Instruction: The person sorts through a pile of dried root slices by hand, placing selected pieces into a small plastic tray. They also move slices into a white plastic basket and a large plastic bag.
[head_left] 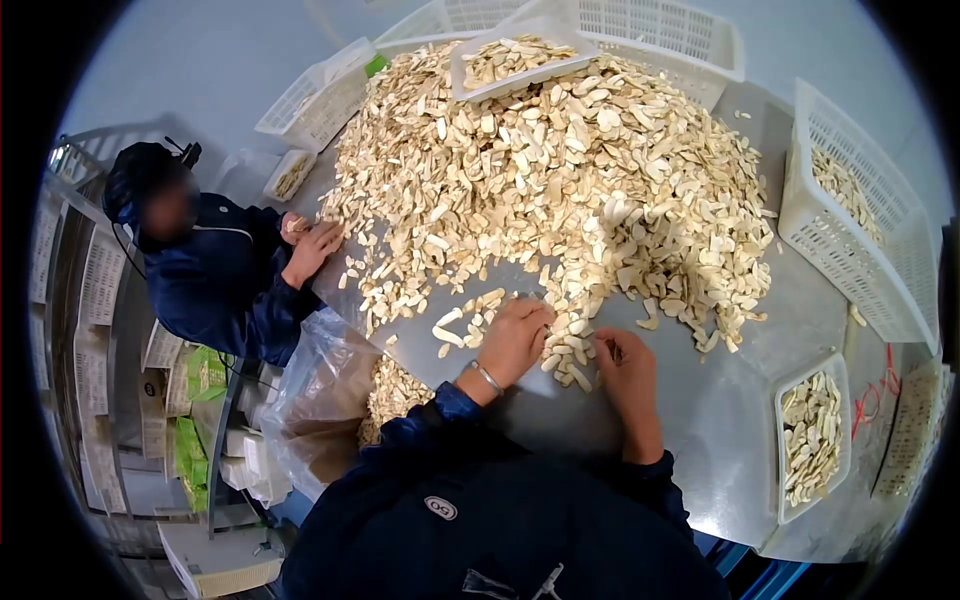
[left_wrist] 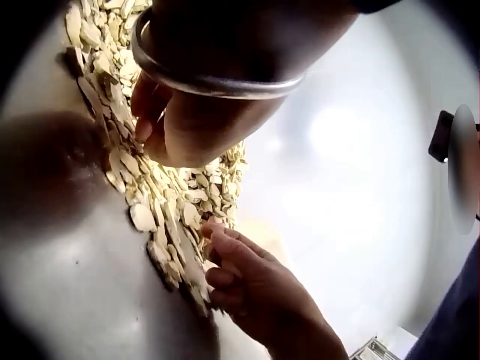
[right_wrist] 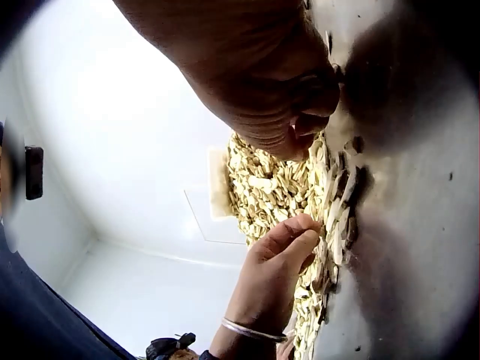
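Observation:
A broad heap of pale, dried-looking slices covers the middle of the metal table. My left hand, with a metal bangle on its wrist, is at the heap's near edge. In the right wrist view the left thumb and forefinger meet in a pinch at the slices. Across a small strip of slices, my right hand has its fingers curled inward. Its thumb and forefinger come together beside the slices in the left wrist view; I cannot tell whether a slice is between them.
White perforated baskets line the table's back and right sides. A tray of slices sits on the heap; another tray stands at right. At left, another person works the heap by hand. A clear plastic bag hangs near the table edge.

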